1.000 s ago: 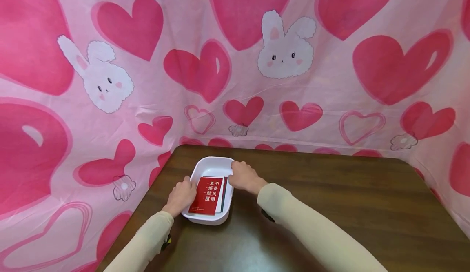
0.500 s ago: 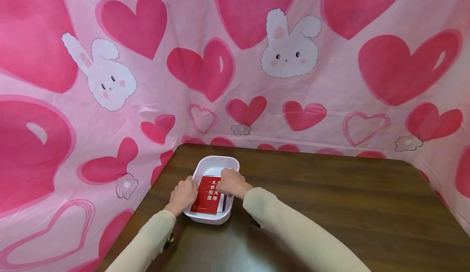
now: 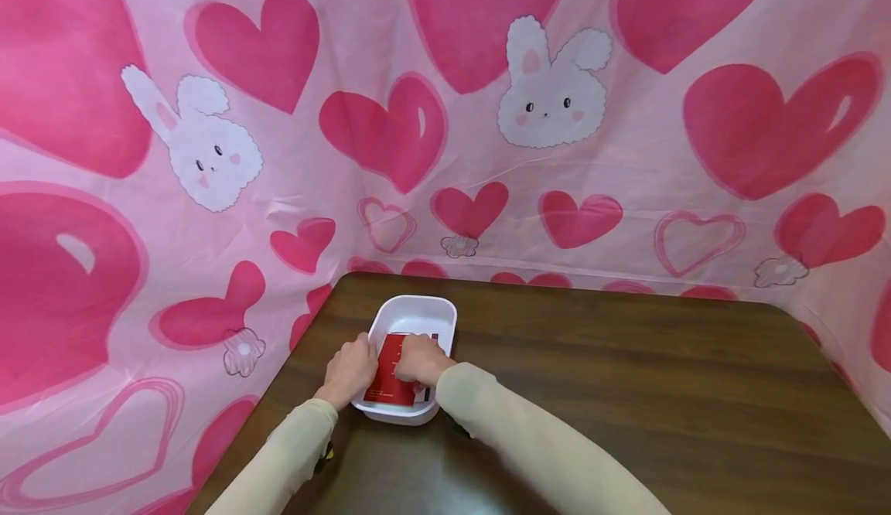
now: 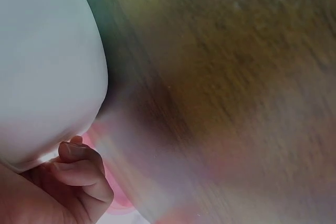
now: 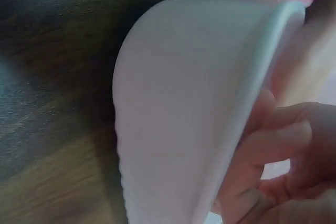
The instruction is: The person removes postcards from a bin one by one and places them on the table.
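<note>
A white plastic tub [image 3: 418, 310] stands on the table and holds a red printed card [image 3: 385, 380] with other cards under its right side. My left hand [image 3: 351, 370] grips the tub's left rim; in the left wrist view its curled fingers [image 4: 81, 163] sit at the tub's rim. My right hand [image 3: 421, 360] is inside the tub, over the upper right part of the red card, hiding most of its lettering. In the right wrist view the fingers [image 5: 252, 156] are bent behind the tub wall [image 5: 173, 103]; I cannot tell whether they pinch the card.
The dark wooden table [image 3: 612, 376] extends far to the right of the tub. Pink cloth [image 3: 473, 136] with hearts and rabbit faces hangs behind the table and along its left side.
My right hand has moved from the tub's right rim inward and down, onto the red card, covering its lettering. My left hand has stayed on the left rim.
</note>
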`<action>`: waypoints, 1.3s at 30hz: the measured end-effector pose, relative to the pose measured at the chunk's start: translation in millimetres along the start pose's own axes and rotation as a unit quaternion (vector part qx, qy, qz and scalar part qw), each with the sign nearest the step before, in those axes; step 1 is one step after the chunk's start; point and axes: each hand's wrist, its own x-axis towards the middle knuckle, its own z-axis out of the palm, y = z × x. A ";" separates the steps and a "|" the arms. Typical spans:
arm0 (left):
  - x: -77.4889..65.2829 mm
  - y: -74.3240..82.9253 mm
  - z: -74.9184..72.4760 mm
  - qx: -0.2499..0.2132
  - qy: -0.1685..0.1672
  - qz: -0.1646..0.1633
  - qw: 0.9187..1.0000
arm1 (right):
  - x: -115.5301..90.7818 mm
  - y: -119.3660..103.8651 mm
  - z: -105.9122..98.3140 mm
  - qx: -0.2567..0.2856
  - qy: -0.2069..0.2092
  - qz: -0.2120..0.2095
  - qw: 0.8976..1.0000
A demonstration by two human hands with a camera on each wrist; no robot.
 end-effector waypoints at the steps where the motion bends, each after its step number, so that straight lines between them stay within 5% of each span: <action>1: -0.1 0.5 0.5 0.002 0.003 0.002 1.000 | -0.6 -1.0 2.4 -0.012 -0.001 0.001 1.000; 9: -1.6 4.5 5.4 0.015 0.007 0.011 1.000 | -10.2 -1.6 4.9 -0.090 -0.006 0.007 0.996; 25: -0.4 2.7 6.2 0.015 0.012 0.011 1.000 | -8.1 2.8 16.1 0.022 0.000 0.044 0.999; 39: -1.1 -0.7 1.7 0.030 0.024 0.014 0.999 | 17.0 9.6 26.8 -0.041 -0.005 0.016 0.999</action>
